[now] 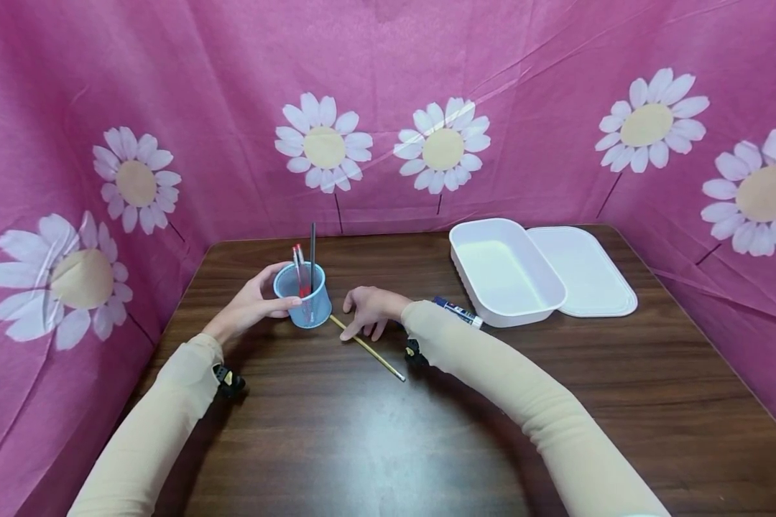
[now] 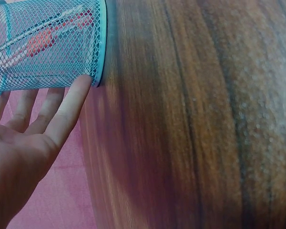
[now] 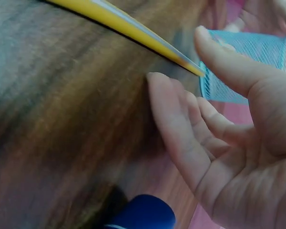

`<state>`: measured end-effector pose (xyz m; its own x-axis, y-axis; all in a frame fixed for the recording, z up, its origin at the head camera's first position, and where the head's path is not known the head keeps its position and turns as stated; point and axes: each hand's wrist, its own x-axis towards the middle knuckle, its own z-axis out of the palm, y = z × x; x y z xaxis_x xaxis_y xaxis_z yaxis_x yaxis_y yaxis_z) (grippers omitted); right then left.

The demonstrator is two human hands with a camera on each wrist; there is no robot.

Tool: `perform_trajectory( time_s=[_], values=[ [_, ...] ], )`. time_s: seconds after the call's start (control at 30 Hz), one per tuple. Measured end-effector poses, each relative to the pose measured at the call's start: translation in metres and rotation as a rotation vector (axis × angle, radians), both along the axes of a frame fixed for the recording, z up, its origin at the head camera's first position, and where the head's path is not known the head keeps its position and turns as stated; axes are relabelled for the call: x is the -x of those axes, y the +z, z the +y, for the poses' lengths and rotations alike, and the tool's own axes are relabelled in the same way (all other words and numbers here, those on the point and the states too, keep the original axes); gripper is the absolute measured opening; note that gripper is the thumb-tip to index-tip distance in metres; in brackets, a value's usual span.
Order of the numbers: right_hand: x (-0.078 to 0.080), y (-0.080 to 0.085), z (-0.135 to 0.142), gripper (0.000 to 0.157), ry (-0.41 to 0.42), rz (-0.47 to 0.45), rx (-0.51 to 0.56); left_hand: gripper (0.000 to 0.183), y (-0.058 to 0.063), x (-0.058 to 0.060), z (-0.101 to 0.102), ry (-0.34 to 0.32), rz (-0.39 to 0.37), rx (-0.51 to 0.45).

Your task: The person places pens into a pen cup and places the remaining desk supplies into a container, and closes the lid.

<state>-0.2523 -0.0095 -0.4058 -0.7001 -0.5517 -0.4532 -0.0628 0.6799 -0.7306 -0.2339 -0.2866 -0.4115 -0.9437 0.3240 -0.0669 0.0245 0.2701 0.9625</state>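
Note:
A light-blue mesh pen cup (image 1: 310,314) stands upright at the table's left; my left hand (image 1: 252,301) holds it, thumb in front and fingers around the far side. Red-and-clear pens (image 1: 299,269) and a dark stick-like pencil or pen (image 1: 313,251) lean inside. On the table lies a yellow pencil (image 1: 378,357), its far tip by the cup's base and its eraser end toward me. My right hand (image 1: 370,310) is over its far half, fingers bent and parted. In the right wrist view, thumb and forefinger stand apart on either side of the pencil (image 3: 133,31), gripping nothing.
A dark-blue and white marker (image 1: 455,312) lies behind my right wrist, partly hidden by the sleeve. Farther right sit a white plastic container (image 1: 507,280) and its flat white lid (image 1: 595,280). Pink flowered cloth (image 1: 388,43) hangs around the wooden table (image 1: 336,445).

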Motion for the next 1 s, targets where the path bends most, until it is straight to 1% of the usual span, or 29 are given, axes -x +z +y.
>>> perform_trajectory(
  time_s=[0.17,0.27,0.37,0.47,0.7,0.8,0.87,1.0],
  values=[
    [-0.0047,-0.0028,-0.0057,0.055,-0.04,0.07,-0.034,0.083,0.0007,-0.0002,0.0001,0.002,-0.008,0.001],
    [-0.0051,-0.0028,-0.0075,0.044,-0.051,0.091,-0.056,0.083,0.001,0.0001,0.0003,-0.001,-0.005,0.002],
    [-0.0046,-0.0017,-0.0082,0.03,-0.052,0.094,-0.073,0.083,0.0011,0.0,0.0002,-0.004,-0.004,0.001],
    [-0.0044,-0.0013,-0.0084,0.021,-0.051,0.09,-0.084,0.083,0.0007,0.0002,0.0001,-0.006,-0.005,0.001],
    [-0.0041,-0.0026,-0.0079,0.013,-0.041,0.081,-0.09,0.083,0.0019,-0.0005,0.0014,-0.009,-0.012,-0.018],
    [-0.0033,-0.0012,-0.0063,0.01,-0.02,0.067,-0.084,0.083,0.0016,-0.0002,0.0017,-0.005,-0.017,-0.026],
    [-0.0026,0.0006,-0.0043,0.008,0.009,0.05,-0.074,0.083,0.0011,-0.0001,0.0016,-0.004,-0.019,-0.022],
    [0.0001,0.0056,0.0004,0.004,0.09,-0.027,-0.044,0.083,0.0003,0.0001,0.0008,-0.001,-0.016,-0.006]
  ],
)
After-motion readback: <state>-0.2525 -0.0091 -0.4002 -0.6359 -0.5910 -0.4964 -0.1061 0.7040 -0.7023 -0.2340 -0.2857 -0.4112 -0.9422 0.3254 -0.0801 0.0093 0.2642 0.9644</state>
